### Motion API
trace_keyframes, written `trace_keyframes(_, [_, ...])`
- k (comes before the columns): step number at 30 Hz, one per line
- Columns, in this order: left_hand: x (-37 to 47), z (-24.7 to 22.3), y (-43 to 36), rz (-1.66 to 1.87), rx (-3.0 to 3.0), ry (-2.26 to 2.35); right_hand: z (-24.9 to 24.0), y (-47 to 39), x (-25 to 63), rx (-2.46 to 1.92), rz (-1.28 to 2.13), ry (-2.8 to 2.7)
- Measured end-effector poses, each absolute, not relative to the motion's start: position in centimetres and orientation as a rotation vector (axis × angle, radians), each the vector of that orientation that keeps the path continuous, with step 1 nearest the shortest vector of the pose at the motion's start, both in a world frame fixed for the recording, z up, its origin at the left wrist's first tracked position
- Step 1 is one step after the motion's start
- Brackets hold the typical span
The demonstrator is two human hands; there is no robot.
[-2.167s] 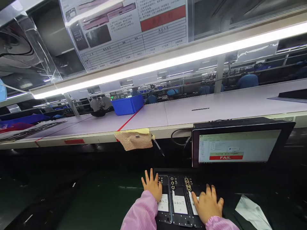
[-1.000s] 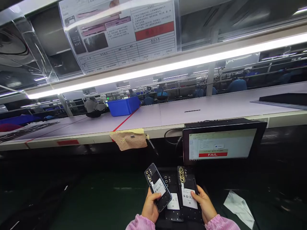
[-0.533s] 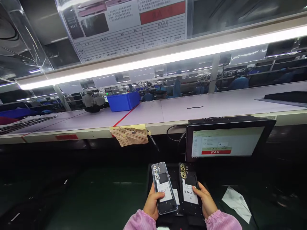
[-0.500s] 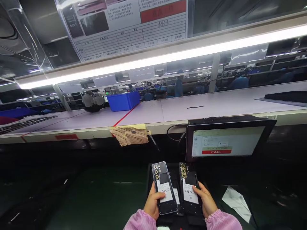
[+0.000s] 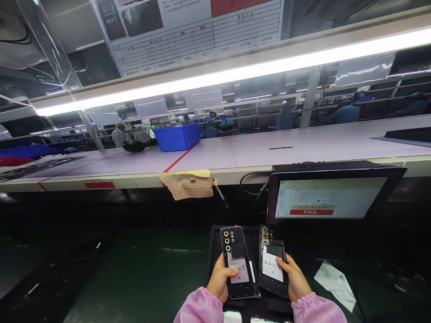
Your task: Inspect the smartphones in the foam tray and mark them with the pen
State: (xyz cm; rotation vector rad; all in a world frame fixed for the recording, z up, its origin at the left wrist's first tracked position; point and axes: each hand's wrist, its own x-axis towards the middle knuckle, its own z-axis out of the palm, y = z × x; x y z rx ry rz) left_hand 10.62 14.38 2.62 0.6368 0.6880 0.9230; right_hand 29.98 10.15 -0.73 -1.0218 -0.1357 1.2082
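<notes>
My left hand (image 5: pixel 218 280) grips an open-backed phone (image 5: pixel 239 249) by its left edge, thumb lying across the white battery label. Gold camera rings and a row of screws show on its dark back. In my right hand (image 5: pixel 297 279) is a second open-backed phone (image 5: pixel 269 283), also with three gold rings and a white label, tilted to the left at its top. Both are held side by side over a black tray (image 5: pixel 214 237). Another phone (image 5: pixel 250 244) lies partly hidden behind the left one. White-labelled pieces (image 5: pixel 233 316) show at the bottom edge.
A monitor (image 5: pixel 323 193) showing a red FAIL bar stands behind the right phone. To the right lies a white cloth (image 5: pixel 335 283). A dotted yellow cloth (image 5: pixel 188 186) and a pen (image 5: pixel 220 194) hang from the shelf edge. A blue bin (image 5: pixel 177 137) sits on the shelf.
The view has shifted slightly, so the scene sits a little further right. The right phone has turned and tilted, with its lower end moving right, away from the left phone. Both remain held.
</notes>
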Motion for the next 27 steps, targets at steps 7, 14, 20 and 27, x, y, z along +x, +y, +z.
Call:
trace_keyframes(7, [10.58,2.68,14.48,0.907,0.655,0.696,-0.64,10.14,29.98,-1.026,1.206,-0.136])
trace_keyframes(14, [10.46,2.74,14.57,0.919,0.638,0.724,-0.33,10.0,30.01,-1.039,1.207,-0.133])
trace_keyframes(20, [10.5,3.17,14.36,0.932,0.619,0.746,-0.32,9.94,30.04,-1.046,1.2,-0.137])
trace_keyframes(27, [10.48,3.07,14.57,0.919,0.601,0.751,-0.65,10.06,30.17,-1.077,1.186,-0.157])
